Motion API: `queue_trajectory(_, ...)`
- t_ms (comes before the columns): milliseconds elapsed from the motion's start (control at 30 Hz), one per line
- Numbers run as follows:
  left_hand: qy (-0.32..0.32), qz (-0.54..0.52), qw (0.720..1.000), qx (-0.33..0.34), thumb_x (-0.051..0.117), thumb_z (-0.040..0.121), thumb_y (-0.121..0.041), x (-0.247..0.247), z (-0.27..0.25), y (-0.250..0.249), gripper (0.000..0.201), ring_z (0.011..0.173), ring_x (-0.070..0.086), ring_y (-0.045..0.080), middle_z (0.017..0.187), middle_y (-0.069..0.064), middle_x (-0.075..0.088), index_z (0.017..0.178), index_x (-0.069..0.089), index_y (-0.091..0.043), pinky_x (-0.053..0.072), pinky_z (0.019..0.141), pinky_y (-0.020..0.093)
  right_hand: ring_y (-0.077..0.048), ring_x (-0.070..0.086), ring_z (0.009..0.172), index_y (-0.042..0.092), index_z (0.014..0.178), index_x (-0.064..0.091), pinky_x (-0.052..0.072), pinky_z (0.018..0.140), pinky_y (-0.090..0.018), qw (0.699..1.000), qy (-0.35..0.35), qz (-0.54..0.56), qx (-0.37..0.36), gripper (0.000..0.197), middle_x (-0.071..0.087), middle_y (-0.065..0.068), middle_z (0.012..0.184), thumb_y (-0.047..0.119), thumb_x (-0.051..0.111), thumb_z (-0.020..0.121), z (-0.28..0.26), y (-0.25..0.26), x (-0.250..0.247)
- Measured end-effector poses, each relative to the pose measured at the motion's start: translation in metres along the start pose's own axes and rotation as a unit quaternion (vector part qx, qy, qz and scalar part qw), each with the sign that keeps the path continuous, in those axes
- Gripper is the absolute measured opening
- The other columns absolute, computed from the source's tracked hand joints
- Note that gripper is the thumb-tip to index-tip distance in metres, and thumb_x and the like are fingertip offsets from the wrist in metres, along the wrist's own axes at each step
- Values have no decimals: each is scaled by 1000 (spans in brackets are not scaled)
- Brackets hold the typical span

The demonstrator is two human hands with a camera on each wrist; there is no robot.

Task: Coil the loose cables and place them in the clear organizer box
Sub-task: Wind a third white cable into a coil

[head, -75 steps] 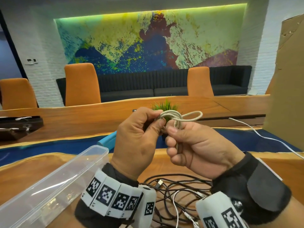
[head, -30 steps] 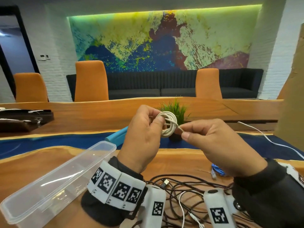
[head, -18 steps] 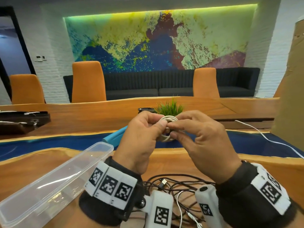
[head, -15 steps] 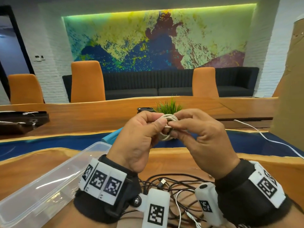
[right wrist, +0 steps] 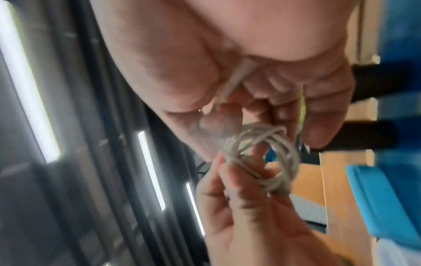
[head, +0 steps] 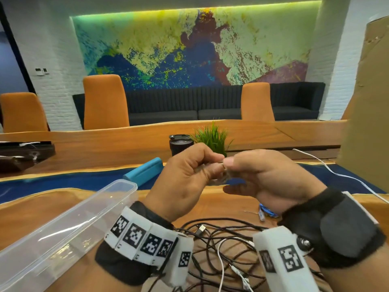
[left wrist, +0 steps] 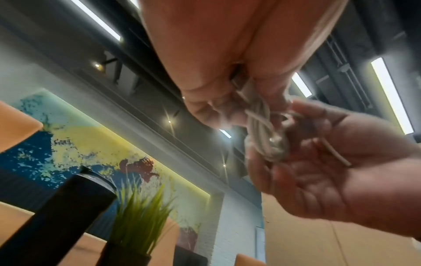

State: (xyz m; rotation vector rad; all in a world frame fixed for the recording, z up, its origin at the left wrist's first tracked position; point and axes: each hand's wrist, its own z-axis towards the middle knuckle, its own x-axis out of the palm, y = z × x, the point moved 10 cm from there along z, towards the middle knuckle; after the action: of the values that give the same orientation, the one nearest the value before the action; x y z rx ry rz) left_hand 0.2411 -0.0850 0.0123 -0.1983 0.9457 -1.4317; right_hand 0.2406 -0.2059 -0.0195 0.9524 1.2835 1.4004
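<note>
The wooden worktop (head: 210, 205) with its blue band spans the head view. On its left lies the clear organizer box (head: 63, 230), long, lidless and set at an angle. Near the person, between the wrists, sprawls a tangle of loose cables (head: 219, 239), mostly black with a white one through it. A blue cable (head: 266, 211) lies on the wood just under the right wrist. Further off are a turquoise block (head: 143, 171), a dark tumbler (head: 179, 144) and a small green plant (head: 212, 137) beside it, and another white cable (head: 336, 174) trails away to the right.

Above the worktop, in front of the plant, the left hand (head: 185, 182) and right hand (head: 265, 178) meet. Between them is the coiled white cable (right wrist: 266, 158), a small bundle of several loops held in the air, clear of the box. In the right wrist view the left hand's fingers (right wrist: 241, 172) are curled and pinch the coil, one finger passing through its ring. The right hand's fingers (left wrist: 268, 169) are bent round the coil's other side, thumb and forefinger pinching it, and a short free end of the cable lies across that palm. Both wrist views are blurred
</note>
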Motion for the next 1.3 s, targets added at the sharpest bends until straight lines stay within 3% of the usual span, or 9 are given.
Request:
queue_trajectory(100,45,37,998,-11,71,89,-13,0,-1,6,24,88,67,8,94,-10,71,94,65,-35,57,74,27,-31,62,93,-3,102,60,50,85,-46,999,3,45,27,41,59,-21,99,33,65,84,0,-4,0)
queue_trajectory(200,55,146,987,-24,76,84,-27,-6,-1,7,17,85,64,5,91,-11,70,96,66,-32,55,72,25,-33,56,92,3,82,61,46,84,-48,999,26,36,-2,34,60,-20,96,35,56,90,2,1,2)
queue_trajectory(300,34,123,992,-13,72,86,-26,-18,0,-2,11,78,67,5,85,-8,72,96,69,-22,54,63,20,-31,61,98,2,99,67,48,86,-46,996,69,37,-38,27,67,-22,108,23,50,94,-1,7,6)
queue_trajectory(400,54,47,997,-29,70,88,-15,-22,1,0,8,78,69,13,86,0,73,95,70,-13,57,65,25,-23,65,101,9,101,72,52,88,-40,985,38,-120,-122,23,71,-7,106,22,56,93,-2,22,-1)
queue_trajectory(500,88,-31,995,-34,68,89,-10,-19,-1,2,7,80,70,20,89,8,75,96,69,-6,59,70,37,-13,62,91,21,98,76,49,77,-19,922,-10,-311,-232,16,68,3,91,20,62,90,-9,45,0)
queue_trajectory(600,101,-97,990,-34,65,89,-5,-11,-2,1,10,76,68,18,88,12,74,97,67,2,57,69,31,-13,63,84,22,99,76,50,70,-20,894,-31,-354,-271,15,69,6,85,17,66,89,-14,50,3)
queue_trajectory(833,69,-122,990,9,63,89,-8,-11,2,-2,12,85,71,25,95,17,73,99,66,-3,57,73,33,-10,48,50,12,88,76,35,44,-22,991,-58,-64,-102,22,68,-8,69,29,71,75,-1,16,-1)
queue_trajectory(1067,82,-99,991,30,60,90,-7,-11,1,-4,10,87,69,26,96,15,71,99,65,-7,58,76,36,-2,31,45,6,85,70,20,42,-17,988,19,152,34,15,52,-3,66,17,62,81,4,-11,18)
queue_trajectory(1300,85,-100,991,32,61,92,-10,-8,0,-2,11,79,66,24,90,15,69,99,63,-3,56,70,35,-5,28,45,3,89,71,17,44,-19,991,11,129,33,20,53,-5,65,18,62,78,2,-8,15)
